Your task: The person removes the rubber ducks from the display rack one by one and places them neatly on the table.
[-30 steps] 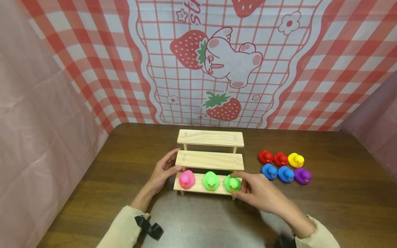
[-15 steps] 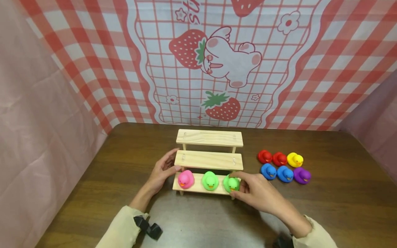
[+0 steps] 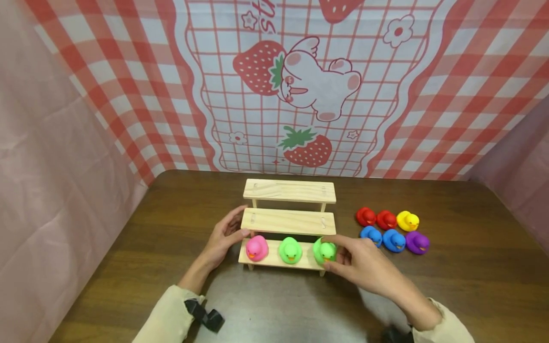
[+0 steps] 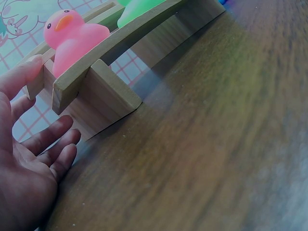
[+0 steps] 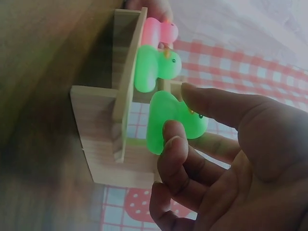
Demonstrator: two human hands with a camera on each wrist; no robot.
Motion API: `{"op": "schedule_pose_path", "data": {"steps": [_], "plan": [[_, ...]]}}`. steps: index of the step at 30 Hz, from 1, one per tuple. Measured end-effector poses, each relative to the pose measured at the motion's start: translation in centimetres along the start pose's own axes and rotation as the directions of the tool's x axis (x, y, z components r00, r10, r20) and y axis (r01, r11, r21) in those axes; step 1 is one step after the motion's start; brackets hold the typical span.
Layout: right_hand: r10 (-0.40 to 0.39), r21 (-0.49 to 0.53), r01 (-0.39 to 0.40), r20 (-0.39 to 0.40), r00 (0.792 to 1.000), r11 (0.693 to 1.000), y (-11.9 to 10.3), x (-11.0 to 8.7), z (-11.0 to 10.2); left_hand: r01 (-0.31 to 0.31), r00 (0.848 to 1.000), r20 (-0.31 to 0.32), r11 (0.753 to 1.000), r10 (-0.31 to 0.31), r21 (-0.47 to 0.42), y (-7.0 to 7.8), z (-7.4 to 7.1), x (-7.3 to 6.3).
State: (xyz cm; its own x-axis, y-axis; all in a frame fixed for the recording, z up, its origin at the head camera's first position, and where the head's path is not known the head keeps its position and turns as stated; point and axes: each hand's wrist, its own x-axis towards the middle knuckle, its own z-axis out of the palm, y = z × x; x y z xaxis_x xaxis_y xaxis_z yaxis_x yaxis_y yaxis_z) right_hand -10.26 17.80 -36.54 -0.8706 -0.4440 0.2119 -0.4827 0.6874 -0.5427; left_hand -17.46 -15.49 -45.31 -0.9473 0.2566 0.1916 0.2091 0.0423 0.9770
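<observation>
My right hand [image 3: 364, 264] pinches a green rubber duck [image 5: 168, 120] between thumb and fingers. In the right wrist view a gap shows between this duck and the lowest tier of the wooden stand [image 3: 288, 221], at its right end. On that same tier a pink rubber duck [image 3: 257, 248] sits at the left and another green rubber duck [image 3: 290, 250] in the middle, both upright. At the stand's left end my left hand [image 3: 223, 238] holds the edge near the middle tier, thumb in front. Its lower fingers curl loosely beside the wood in the left wrist view.
Right of the stand, two rows of rubber ducks stand on the brown table [image 3: 472, 286]: two red ducks [image 3: 366, 216] and a yellow duck [image 3: 408, 221] behind, two blue ducks [image 3: 393, 240] and a purple duck [image 3: 417, 243] in front. A strawberry-print cloth [image 3: 300, 95] hangs behind.
My right hand has shifted a little to the right with the green rubber duck in its fingers. The left hand stays at the stand's left end.
</observation>
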Motion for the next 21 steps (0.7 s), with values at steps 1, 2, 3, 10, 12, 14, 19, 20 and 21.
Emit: {"op": "schedule_pose_path", "data": {"steps": [1, 2, 3, 10, 12, 14, 19, 20, 21], "plan": [[0.002, -0.003, -0.002, -0.003, 1.0, 1.0, 0.0, 0.0, -0.1, 0.0, 1.0, 0.0, 1.0, 0.0, -0.001, 0.0, 0.0, 0.0], [0.001, -0.007, -0.001, -0.006, 1.0, 1.0, 0.0, -0.1, -0.2, -0.001, 1.0, 0.0, 1.0, 0.001, -0.002, 0.0, 0.0, 0.0], [0.001, -0.01, -0.001, -0.007, 1.0, 1.0, 0.0, -0.1, -0.3, -0.003, 1.0, 0.001, 1.0, 0.003, -0.003, 0.0, 0.0, 0.0], [0.007, -0.022, -0.007, -0.026, 1.0, 1.0, 0.0, -0.5, -1.6, -0.011, 1.0, 0.006, 1.0, 0.011, -0.009, -0.1, 0.0, 0.0], [0.018, -0.031, -0.019, -0.036, 0.999, 0.999, 0.2, -0.7, -1.9, -0.012, 1.0, 0.007, 1.0, 0.012, -0.01, -0.1, 0.0, 0.0], [0.024, -0.043, -0.026, -0.048, 0.999, 0.999, 0.4, -1.0, -2.2, -0.013, 1.0, 0.008, 1.0, 0.013, -0.011, -0.1, 0.0, 0.0], [0.015, -0.061, -0.02, -0.08, 0.997, 0.998, 1.3, -1.8, -2.8, -0.006, 1.0, 0.006, 1.0, 0.006, -0.006, 0.0, 0.0, 0.0], [0.006, -0.068, -0.012, -0.089, 0.996, 0.998, 1.5, -1.9, -2.8, -0.004, 1.0, 0.005, 1.0, 0.004, -0.005, 0.0, 0.0, 0.0], [-0.005, -0.077, -0.003, -0.099, 0.995, 0.997, 1.8, -2.0, -2.9, -0.003, 1.0, 0.004, 1.0, 0.003, -0.004, 0.0, 0.0, 0.0]]}}
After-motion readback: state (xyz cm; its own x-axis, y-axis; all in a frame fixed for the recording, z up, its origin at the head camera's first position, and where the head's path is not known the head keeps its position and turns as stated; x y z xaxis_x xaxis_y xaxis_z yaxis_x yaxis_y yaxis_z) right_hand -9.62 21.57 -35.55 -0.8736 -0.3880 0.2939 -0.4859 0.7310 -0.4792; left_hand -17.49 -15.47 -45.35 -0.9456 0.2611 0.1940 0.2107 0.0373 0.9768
